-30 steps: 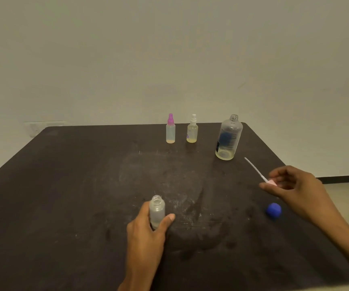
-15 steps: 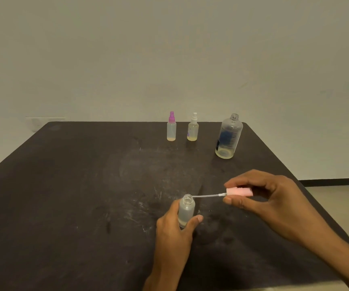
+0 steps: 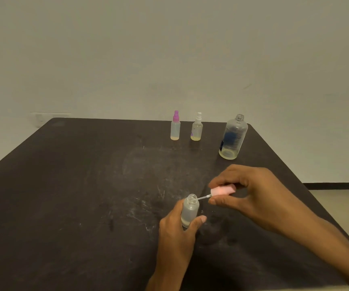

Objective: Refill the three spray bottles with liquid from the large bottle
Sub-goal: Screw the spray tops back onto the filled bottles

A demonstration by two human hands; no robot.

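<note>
Frosted cylindrical spray bottle gripped by left hand; right hand pinches pink sprayer cap.

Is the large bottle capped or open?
Open: the large bottle stands upright with bare neck threads and no cap.

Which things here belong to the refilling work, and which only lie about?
Belong: open small bottle in left hand; pink spray top in right hand; purple-top bottle; white-top bottle; large bottle.
Lying about: nothing visible.
</note>
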